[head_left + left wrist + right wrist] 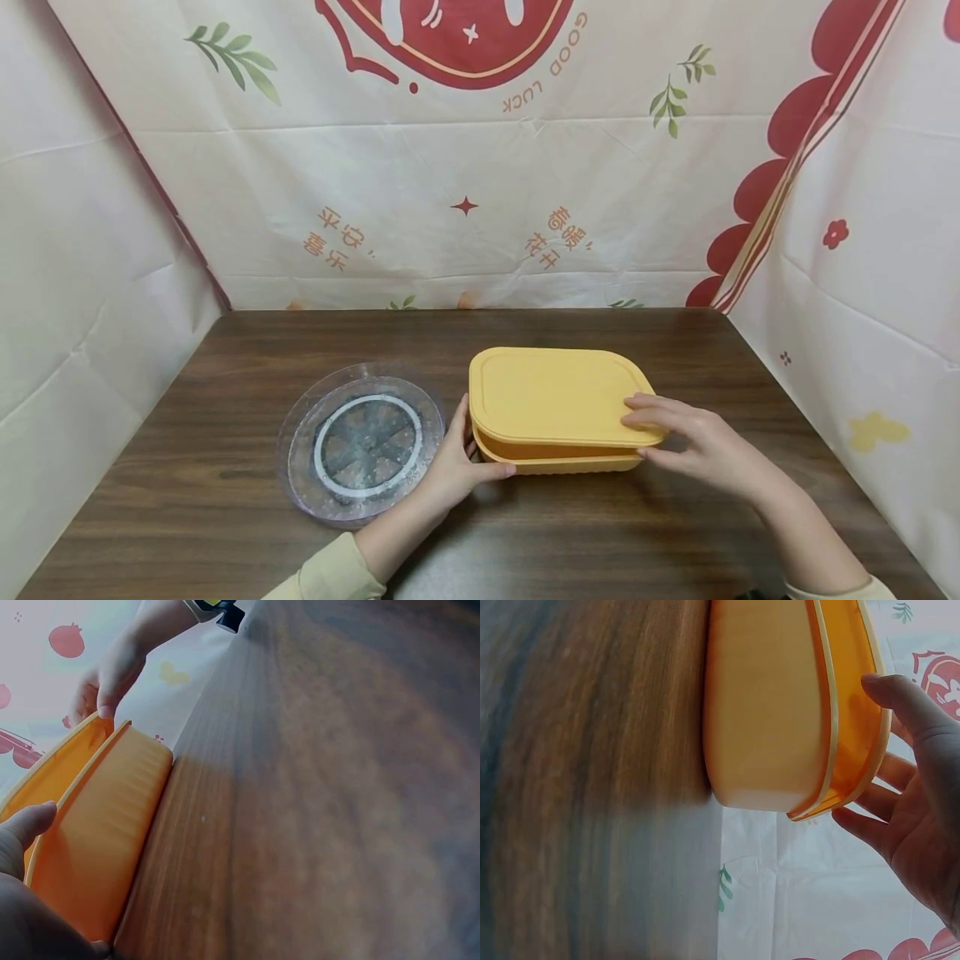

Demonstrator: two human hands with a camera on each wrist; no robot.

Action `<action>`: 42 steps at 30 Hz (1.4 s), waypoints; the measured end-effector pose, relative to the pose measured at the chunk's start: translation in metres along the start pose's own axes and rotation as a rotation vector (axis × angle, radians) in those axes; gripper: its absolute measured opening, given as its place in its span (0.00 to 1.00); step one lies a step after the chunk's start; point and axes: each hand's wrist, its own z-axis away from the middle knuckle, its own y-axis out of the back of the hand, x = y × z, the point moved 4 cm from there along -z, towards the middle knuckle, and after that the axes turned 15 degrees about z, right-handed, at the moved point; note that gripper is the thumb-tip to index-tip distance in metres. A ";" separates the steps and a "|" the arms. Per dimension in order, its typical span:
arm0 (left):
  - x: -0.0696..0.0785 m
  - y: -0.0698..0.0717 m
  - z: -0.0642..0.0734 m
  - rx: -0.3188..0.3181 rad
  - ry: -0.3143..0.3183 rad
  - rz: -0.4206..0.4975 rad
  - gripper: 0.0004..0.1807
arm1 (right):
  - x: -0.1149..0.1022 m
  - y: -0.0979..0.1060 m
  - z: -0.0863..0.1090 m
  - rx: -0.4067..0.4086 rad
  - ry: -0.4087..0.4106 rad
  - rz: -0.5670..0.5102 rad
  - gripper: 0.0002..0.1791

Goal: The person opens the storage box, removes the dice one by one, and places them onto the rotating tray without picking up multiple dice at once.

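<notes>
A yellow rectangular food container [577,464] stands on the dark wooden table, its yellow lid [558,392] tilted over it with a gap along the near side. My right hand [686,433] pinches the lid at its right end, thumb below the edge and fingers on top. At the container's left end, my left hand [453,467] grips the wall, with the thumb along the front rim. In the right wrist view the lid's underside [859,712] shows beside the container wall [769,705]. What the container holds is hidden.
Left of the container lies a round clear plastic tray [307,492] with a white ring and dark segments in its middle. A printed cloth [420,233] hangs behind the wooden table [187,450] and along both sides.
</notes>
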 end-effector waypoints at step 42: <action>0.000 0.000 0.001 -0.009 -0.021 0.023 0.60 | -0.006 0.022 -0.016 0.315 0.067 0.077 0.23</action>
